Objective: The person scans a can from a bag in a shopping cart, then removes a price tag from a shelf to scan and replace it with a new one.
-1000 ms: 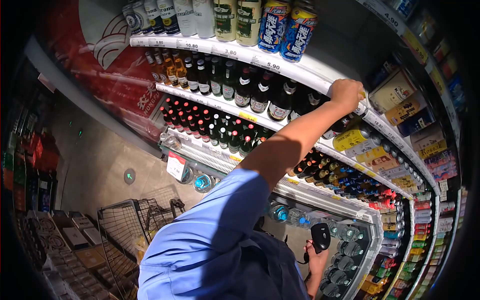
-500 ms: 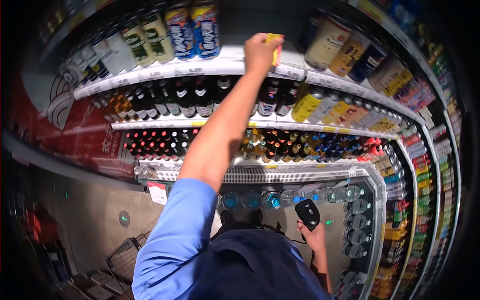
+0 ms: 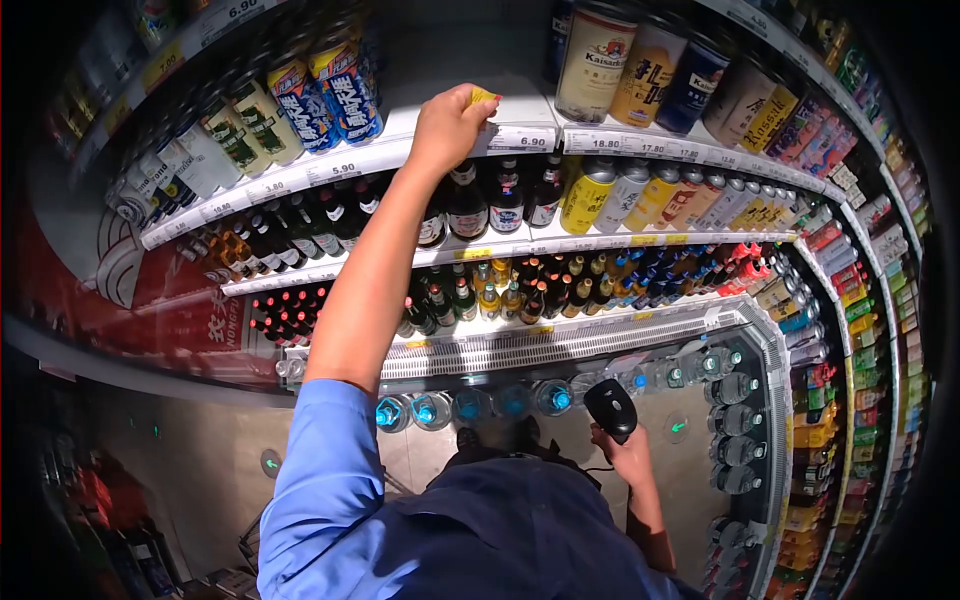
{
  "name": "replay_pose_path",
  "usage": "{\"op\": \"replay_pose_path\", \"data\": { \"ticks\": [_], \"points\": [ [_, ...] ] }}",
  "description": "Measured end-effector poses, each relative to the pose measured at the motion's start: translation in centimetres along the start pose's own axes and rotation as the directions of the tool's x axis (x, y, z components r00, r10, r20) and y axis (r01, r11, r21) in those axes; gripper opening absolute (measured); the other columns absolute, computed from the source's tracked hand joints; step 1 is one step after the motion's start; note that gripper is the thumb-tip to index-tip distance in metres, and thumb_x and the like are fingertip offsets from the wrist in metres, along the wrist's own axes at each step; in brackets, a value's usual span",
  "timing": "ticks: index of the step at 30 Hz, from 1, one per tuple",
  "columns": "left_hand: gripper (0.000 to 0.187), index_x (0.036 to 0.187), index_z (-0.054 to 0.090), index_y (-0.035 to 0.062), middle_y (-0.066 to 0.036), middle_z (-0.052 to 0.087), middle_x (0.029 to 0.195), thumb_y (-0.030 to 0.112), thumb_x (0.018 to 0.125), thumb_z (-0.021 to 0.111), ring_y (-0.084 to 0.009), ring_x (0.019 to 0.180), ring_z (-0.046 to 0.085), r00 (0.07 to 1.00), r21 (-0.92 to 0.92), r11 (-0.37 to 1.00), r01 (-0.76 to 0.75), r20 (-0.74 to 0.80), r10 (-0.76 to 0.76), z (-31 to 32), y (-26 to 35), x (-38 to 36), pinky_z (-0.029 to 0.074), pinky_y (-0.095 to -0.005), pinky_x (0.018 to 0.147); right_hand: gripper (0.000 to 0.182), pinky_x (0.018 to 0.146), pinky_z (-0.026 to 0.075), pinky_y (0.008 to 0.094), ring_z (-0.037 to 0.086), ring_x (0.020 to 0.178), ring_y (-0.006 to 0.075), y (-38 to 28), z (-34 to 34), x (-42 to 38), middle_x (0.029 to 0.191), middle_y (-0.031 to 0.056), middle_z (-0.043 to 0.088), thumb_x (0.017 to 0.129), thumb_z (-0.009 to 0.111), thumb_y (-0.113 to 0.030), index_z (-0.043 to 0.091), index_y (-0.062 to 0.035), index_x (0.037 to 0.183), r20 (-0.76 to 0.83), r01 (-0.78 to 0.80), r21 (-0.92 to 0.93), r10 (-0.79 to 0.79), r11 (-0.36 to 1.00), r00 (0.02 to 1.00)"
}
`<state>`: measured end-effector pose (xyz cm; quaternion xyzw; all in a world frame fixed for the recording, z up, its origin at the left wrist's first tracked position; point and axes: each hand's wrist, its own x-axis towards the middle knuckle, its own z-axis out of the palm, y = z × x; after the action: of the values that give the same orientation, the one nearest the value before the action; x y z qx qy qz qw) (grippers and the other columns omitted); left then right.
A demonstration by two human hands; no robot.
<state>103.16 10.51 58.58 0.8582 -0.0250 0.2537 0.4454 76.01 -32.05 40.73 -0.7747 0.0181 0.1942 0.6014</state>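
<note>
My left hand pinches a yellow tag at the shelf edge; my right hand grips a scanner.

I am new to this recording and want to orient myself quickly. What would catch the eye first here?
First, the person's left hand, raised on a bare arm from a blue sleeve, pinches a small yellow paper tag at the white shelf edge beside the blue-and-yellow printed cans. Lower down, the right hand holds a black handheld scanner above the blue-capped clear water bottles on the bottom shelf.
</note>
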Motion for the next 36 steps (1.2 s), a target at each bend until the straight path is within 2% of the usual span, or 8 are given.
{"op": "replay_pose_path", "data": {
  "ticks": [2,5,8,14,17,20,32,36],
  "points": [
    [0.014,0.099,0.074,0.0056,-0.014,0.073,0.091,0.017,0.093,0.069,-0.0275,0.083,0.071,0.965,0.339,0.908,-0.246,-0.006,0.263,0.0,0.0,0.2,0.054,-0.0364,0.075,0.016,0.070,0.052,0.0282,0.065,0.076,0.0103,0.6,-0.3,0.4,0.081,0.0020,0.070,0.085,0.073,-0.001,0.068,-0.0001,0.100,0.032,0.069,-0.008,-0.069,0.998,0.997],
    [0.013,0.097,0.075,0.0076,-0.017,0.072,0.093,0.013,0.087,0.069,-0.0376,0.087,0.068,0.936,0.495,0.795,-0.352,0.183,0.300,0.4,0.3,0.3,0.054,-0.0441,0.078,0.020,0.072,0.053,0.0298,0.065,0.077,0.0107,2.1,-0.6,0.8,0.082,0.0028,0.070,0.083,0.076,-0.005,0.069,-0.0006,0.102,0.055,0.138,-0.066,-0.135,0.988,0.989],
    [0.012,0.093,0.075,0.0075,-0.015,0.073,0.091,0.012,0.084,0.069,-0.0375,0.086,0.069,0.934,0.572,0.739,-0.355,0.257,0.250,1.1,0.0,0.8,0.054,-0.0460,0.077,0.023,0.073,0.053,0.0310,0.065,0.078,0.0114,3.1,-0.3,1.1,0.083,0.0046,0.071,0.082,0.078,-0.009,0.070,-0.0011,0.102,0.012,0.101,0.033,-0.101,0.994,0.995],
    [0.009,0.090,0.072,0.0089,-0.012,0.072,0.083,0.011,0.081,0.070,-0.0361,0.083,0.070,0.863,0.724,0.516,-0.458,0.222,0.454,1.3,0.7,0.5,0.054,-0.0454,0.074,0.029,0.074,0.054,0.0327,0.066,0.079,0.0120,4.2,-1.6,1.2,0.086,0.0074,0.073,0.080,0.081,-0.013,0.071,-0.0022,0.105,-0.017,0.007,-0.066,-0.008,0.998,1.000],
    [0.015,0.093,0.073,0.0105,-0.011,0.071,0.086,0.007,0.078,0.068,-0.0346,0.086,0.070,0.929,0.666,0.651,-0.364,0.207,0.307,1.1,1.4,0.4,0.055,-0.0445,0.075,0.019,0.056,0.048,0.0236,0.065,0.064,0.0079,4.3,-1.6,1.2,0.075,0.0030,0.072,0.084,0.077,-0.013,0.075,-0.0009,0.098,-0.062,0.108,-0.067,-0.112,0.992,0.992],
    [0.016,0.097,0.076,0.0127,-0.010,0.071,0.090,0.013,0.081,0.074,-0.0335,0.087,0.069,0.925,0.593,0.718,-0.364,0.145,0.350,0.7,0.6,0.5,0.054,-0.0446,0.076,0.020,0.056,0.049,0.0240,0.065,0.064,0.0085,4.3,-1.6,1.5,0.077,0.0036,0.072,0.084,0.077,-0.013,0.074,-0.0006,0.100,-0.065,0.164,-0.033,-0.166,0.986,0.984],
    [0.009,0.090,0.078,0.0139,-0.009,0.071,0.091,0.016,0.082,0.075,-0.0322,0.088,0.070,0.918,0.686,0.621,-0.378,0.193,0.346,1.0,1.0,-0.2,0.055,-0.0439,0.076,0.023,0.067,0.054,0.0265,0.068,0.075,0.0103,4.1,-1.9,1.2,0.085,0.0058,0.074,0.083,0.077,-0.011,0.074,-0.0003,0.103,-0.040,0.119,0.011,-0.119,0.993,0.992],
    [0.012,0.092,0.077,0.0102,-0.012,0.073,0.084,0.021,0.086,0.076,-0.0311,0.080,0.071,0.972,0.575,0.786,-0.226,0.079,0.222,0.9,1.8,-0.1,0.054,-0.0415,0.071,0.022,0.064,0.053,0.0261,0.067,0.072,0.0097,4.5,-2.0,1.1,0.084,0.0056,0.074,0.083,0.078,-0.011,0.074,-0.0004,0.102,-0.056,0.145,0.016,-0.144,0.989,0.988]
  ]
}}
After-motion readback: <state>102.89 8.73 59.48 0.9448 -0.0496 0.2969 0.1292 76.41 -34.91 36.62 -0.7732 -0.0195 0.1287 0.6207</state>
